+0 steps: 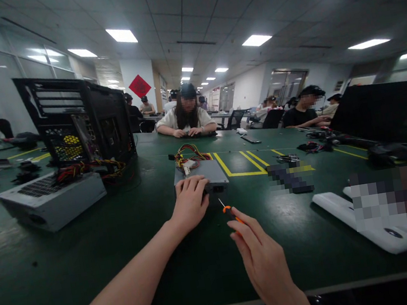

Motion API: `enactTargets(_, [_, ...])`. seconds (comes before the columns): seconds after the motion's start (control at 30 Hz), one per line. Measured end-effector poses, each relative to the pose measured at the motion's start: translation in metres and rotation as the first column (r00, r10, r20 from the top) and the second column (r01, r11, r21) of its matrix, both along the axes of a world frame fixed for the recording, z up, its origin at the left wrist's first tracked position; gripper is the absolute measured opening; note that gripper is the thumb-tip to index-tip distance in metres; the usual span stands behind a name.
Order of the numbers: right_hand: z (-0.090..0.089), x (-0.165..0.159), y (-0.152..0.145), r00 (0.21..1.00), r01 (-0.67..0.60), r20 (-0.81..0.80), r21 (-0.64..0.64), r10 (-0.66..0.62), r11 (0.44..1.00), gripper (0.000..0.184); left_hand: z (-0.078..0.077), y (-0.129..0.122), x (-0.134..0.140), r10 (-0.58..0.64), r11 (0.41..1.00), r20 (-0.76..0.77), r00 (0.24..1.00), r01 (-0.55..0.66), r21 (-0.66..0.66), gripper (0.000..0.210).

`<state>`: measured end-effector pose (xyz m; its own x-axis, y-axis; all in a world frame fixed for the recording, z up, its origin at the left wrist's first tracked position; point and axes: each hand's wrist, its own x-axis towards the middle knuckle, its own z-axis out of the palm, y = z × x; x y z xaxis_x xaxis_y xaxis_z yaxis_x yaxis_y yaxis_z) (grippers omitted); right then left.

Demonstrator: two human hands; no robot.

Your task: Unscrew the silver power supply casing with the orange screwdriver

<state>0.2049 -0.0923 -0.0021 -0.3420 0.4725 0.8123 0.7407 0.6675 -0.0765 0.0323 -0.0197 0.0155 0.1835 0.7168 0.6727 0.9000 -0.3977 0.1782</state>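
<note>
My left hand point(191, 201) is laid over the near side of a small grey computer power supply point(217, 172), its fingers across the top and holding it on the table. A bundle of red, yellow and black cables point(188, 153) with a white connector lies at the far side of that unit. Between the thumb and fingers of my right hand point(265, 255) is a screwdriver point(229, 213) with an orange and black handle. Its thin shaft points up and left, with the tip just short of the power supply's near face.
A larger power supply point(55, 200) lies at the left, before an open black computer case point(80, 120). White elongated devices point(367, 222) and a dark, blurred-out object point(289, 179) are on the right. A person point(185, 114) sits across the green table point(161, 276).
</note>
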Motion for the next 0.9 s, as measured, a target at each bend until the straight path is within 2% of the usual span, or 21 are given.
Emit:
enactTargets(0.2, [0.004,-0.004,-0.005,0.997,-0.082,-0.008,-0.098,0.081,0.992,0.021,-0.001,0.001,0.000,-0.006,1.000,0.000,1.000,0.006,0.016,0.033])
enactTargets(0.37, [-0.007,-0.006,0.000,1.000,0.024,0.014,0.016,-0.024,1.000,0.022,0.000,0.001,-0.001,-0.009,1.000,0.004,1.000,0.009,0.024,0.033])
enactTargets(0.43, [-0.007,-0.002,0.001,0.998,0.066,-0.020,-0.035,-0.066,0.997,0.021,0.000,0.000,-0.001,-0.012,1.000,0.003,1.000,0.012,0.022,0.032])
enactTargets(0.53, [-0.003,0.002,-0.001,0.997,0.030,-0.066,-0.148,-0.040,0.988,0.023,0.001,0.000,0.000,-0.014,1.000,0.000,1.000,0.014,0.018,0.032])
enactTargets(0.7, [-0.002,-0.001,-0.001,0.995,-0.069,-0.070,-0.075,0.064,0.995,0.027,0.001,0.000,0.000,-0.013,1.000,0.013,1.000,0.012,0.018,0.031])
enactTargets(0.8, [-0.005,0.000,0.001,0.999,-0.021,-0.031,-0.035,0.020,0.999,0.025,0.000,0.000,0.000,-0.016,1.000,0.022,1.000,0.015,0.017,0.031])
enactTargets(0.9, [-0.003,0.003,0.001,0.998,0.017,-0.056,-0.112,-0.023,0.994,0.021,0.000,0.001,-0.001,-0.020,1.000,0.025,0.999,0.020,0.013,0.032])
